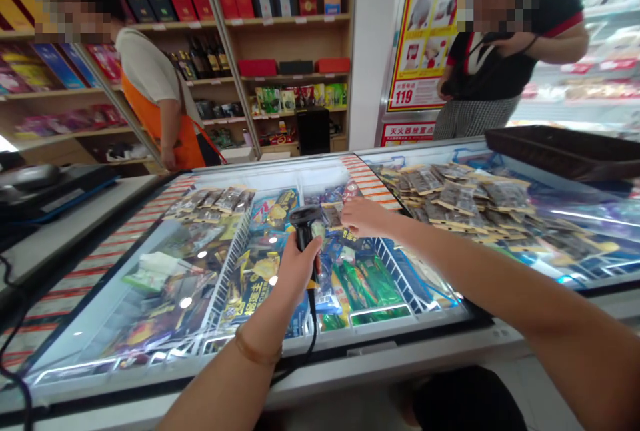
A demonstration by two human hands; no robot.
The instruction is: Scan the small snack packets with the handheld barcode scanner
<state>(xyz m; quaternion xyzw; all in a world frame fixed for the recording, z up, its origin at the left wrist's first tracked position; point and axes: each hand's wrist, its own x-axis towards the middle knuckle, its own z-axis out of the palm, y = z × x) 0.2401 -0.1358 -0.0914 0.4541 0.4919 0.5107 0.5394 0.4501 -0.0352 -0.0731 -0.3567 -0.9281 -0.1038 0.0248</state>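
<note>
My left hand (300, 257), with a bracelet on the wrist, is wrapped around the handle of a black barcode scanner (306, 216). The scanner's cable (314, 324) hangs down over the freezer's front edge. Farther in and to the right, my right hand (363, 215) has curled fingers, with a small reddish thing (351, 189) at the fingertips that I cannot make out. Both hands are over a glass-topped chest freezer (370, 344). Below them lie green packets (370, 281) and blue-and-yellow packets (257, 277) in white wire baskets (230, 267).
Brown packets (465, 194) lie heaped at the right, near a dark tray (565, 151). A counter with a device (40, 184) stands at left. Behind the freezer are stocked shelves (285, 21), a person in an orange apron (165, 97) and another in black (500, 71).
</note>
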